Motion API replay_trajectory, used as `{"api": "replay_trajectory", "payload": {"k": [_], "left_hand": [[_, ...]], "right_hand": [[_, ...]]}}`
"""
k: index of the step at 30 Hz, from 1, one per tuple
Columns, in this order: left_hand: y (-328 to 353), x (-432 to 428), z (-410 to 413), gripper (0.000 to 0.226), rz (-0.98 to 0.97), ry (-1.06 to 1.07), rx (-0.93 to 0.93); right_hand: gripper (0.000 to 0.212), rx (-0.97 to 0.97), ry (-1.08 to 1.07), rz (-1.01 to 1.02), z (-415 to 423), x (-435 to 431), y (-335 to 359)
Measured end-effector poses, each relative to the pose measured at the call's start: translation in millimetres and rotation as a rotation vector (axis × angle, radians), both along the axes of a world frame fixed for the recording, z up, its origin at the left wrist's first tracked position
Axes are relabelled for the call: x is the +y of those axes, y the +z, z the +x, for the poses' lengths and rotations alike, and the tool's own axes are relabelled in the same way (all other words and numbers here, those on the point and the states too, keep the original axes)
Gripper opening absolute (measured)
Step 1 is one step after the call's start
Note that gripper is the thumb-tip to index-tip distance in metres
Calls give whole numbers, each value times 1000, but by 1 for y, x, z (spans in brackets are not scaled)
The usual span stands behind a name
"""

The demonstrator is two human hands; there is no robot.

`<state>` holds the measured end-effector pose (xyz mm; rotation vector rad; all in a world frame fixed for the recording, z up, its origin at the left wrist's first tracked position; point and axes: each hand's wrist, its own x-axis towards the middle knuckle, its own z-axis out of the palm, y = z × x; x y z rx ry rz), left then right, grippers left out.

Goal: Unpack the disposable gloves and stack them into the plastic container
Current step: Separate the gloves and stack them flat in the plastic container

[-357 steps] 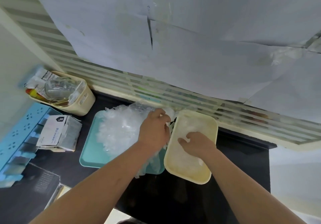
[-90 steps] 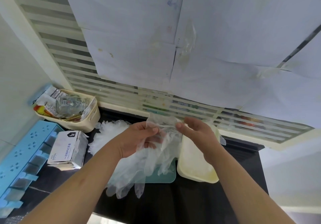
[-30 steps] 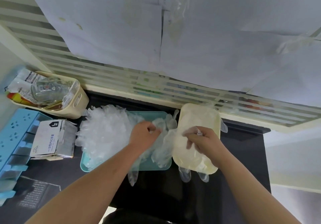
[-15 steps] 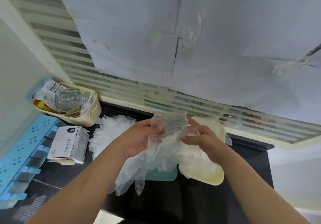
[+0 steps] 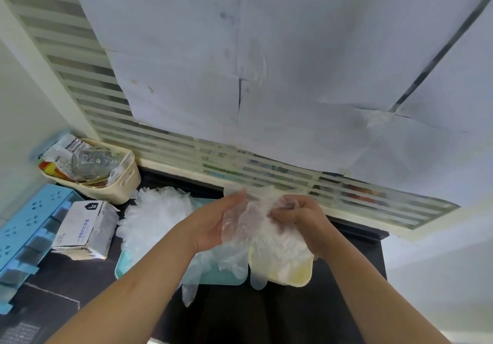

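Left hand [image 5: 213,227] spreads flat, backing the gloves [image 5: 253,210]; right hand [image 5: 302,222] pinches them, likely squaring the bunch above the container [image 5: 300,277] for stacking.

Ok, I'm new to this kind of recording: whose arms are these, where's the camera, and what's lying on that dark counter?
No machine here: a person's bare arms, filmed by a wide-angle camera on their head, looking down. The left hand lies against a bunch of clear disposable gloves; the right hand pinches it, above a cream plastic container. On the dark counter beside that: a teal tray with a pile of loose gloves, a white cardboard box, a cream basket of jar and packets and a blue perforated rack.
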<state>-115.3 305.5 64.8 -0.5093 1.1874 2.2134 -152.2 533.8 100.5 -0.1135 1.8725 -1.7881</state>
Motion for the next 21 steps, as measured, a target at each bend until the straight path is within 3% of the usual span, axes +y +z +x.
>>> {"api": "replay_trajectory", "payload": {"k": [3, 5, 8, 13, 16, 21], "left_hand": [[3, 19, -4, 24, -13, 34, 86], [8, 24, -9, 21, -31, 91, 132], [9, 26, -19, 26, -248, 240, 123], [1, 38, -34, 19, -612, 470, 82], [2, 52, -38, 18, -566, 269, 86], [3, 58, -39, 32, -139, -330, 128]], "right_hand": [[5, -25, -6, 7, 3, 14, -2], [3, -48, -47, 5, 7, 27, -7], [18, -66, -77, 50, 15, 51, -20], [10, -65, -72, 202, 20, 76, -27], [6, -85, 92, 189, 16, 86, -12], [20, -188, 310, 88, 11, 105, 3]]}}
